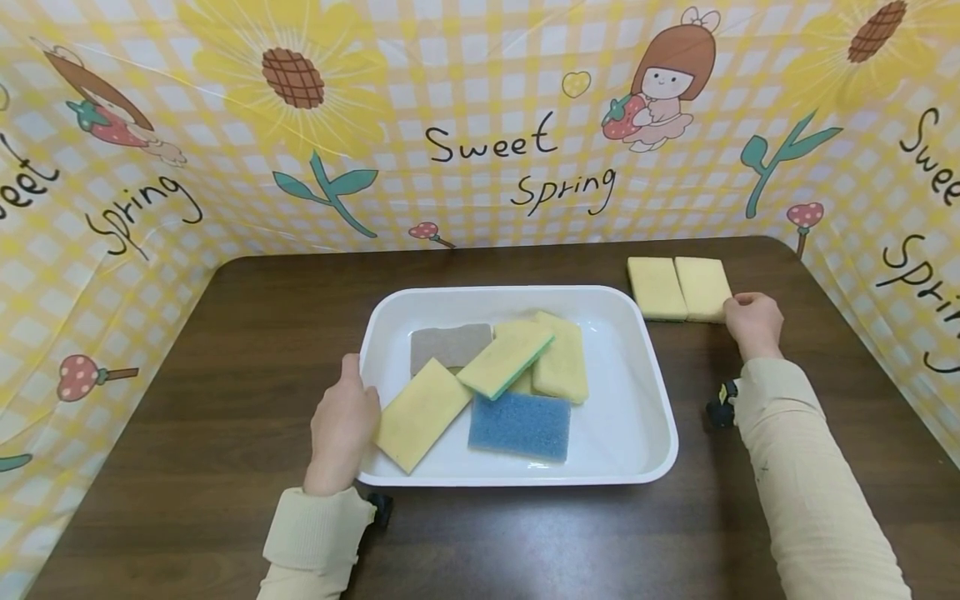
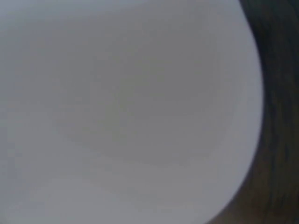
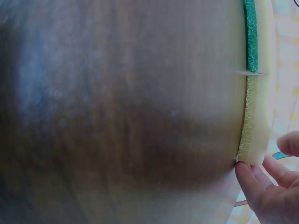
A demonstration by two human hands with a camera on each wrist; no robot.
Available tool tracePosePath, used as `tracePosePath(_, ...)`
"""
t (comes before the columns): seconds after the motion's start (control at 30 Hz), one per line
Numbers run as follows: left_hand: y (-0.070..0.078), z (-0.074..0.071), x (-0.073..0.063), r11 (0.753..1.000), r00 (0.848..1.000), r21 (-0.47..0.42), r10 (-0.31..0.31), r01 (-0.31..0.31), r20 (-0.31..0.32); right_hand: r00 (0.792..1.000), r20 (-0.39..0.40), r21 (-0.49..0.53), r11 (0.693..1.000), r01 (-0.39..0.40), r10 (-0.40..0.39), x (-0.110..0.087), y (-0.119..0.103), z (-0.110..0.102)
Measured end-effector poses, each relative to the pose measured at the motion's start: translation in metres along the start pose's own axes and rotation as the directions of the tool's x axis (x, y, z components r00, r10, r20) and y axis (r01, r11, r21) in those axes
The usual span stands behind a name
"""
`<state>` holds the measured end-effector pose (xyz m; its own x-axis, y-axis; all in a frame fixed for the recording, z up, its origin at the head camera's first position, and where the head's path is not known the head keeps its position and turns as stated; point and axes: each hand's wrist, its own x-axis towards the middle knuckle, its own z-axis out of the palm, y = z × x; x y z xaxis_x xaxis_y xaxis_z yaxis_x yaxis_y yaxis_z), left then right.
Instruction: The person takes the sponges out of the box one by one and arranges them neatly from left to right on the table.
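A white tray (image 1: 622, 417) holds several sponges. My left hand (image 1: 343, 425) grips its left rim, with some of the fingers hidden behind the wall; in the left wrist view the tray's white surface (image 2: 140, 102) fills most of the frame, blurred. At the back right, two yellow sponges lie side by side on the table: a left sponge (image 1: 656, 289) and a right sponge (image 1: 702, 287). The fingertips of my right hand (image 1: 753, 323) touch the outer end of the right sponge. From the right wrist, the left sponge shows a green scouring layer (image 3: 251, 35) underneath, the right one a yellowish layer (image 3: 247, 112).
Inside the tray lie a blue sponge (image 1: 520, 427), a grey one (image 1: 450, 346) and several yellow ones, some overlapping. One yellow sponge (image 1: 423, 414) leans near the left rim. A dark wooden table (image 1: 210, 400) bears everything, with a patterned yellow cloth (image 1: 480, 67) standing around it.
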<state>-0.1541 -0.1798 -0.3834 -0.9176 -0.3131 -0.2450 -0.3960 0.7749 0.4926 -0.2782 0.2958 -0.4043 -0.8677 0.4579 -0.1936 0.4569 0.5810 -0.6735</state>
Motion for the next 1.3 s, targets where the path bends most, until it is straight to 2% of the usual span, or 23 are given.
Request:
tracePosePath(0.43,0.000,0.000,0.000,1.000,1.000,-0.003,0.013,-0.013,-0.006,1.000,-0.004,0.007,1.000,0.012,-0.012,0.000,0.000,-0.003)
tracePosePath(0.7,-0.001,0.000,0.000,1.000,1.000,0.005,0.017,-0.017,-0.008,0.998,-0.022,0.027,0.998,0.054,-0.054,-0.002,-0.007,-0.010)
tracePosePath(1.1,0.000,-0.001,0.000,1.000,1.000,0.013,0.019,-0.019,-0.008,0.985,0.046,0.067,0.984,0.165,-0.168,-0.018,-0.037,-0.023)
tracePosePath(1.3,0.000,-0.001,0.000,1.000,1.000,0.016,0.017,-0.017,-0.006,0.961,0.104,0.087,0.965,0.249,-0.258,-0.038,-0.059,-0.026)
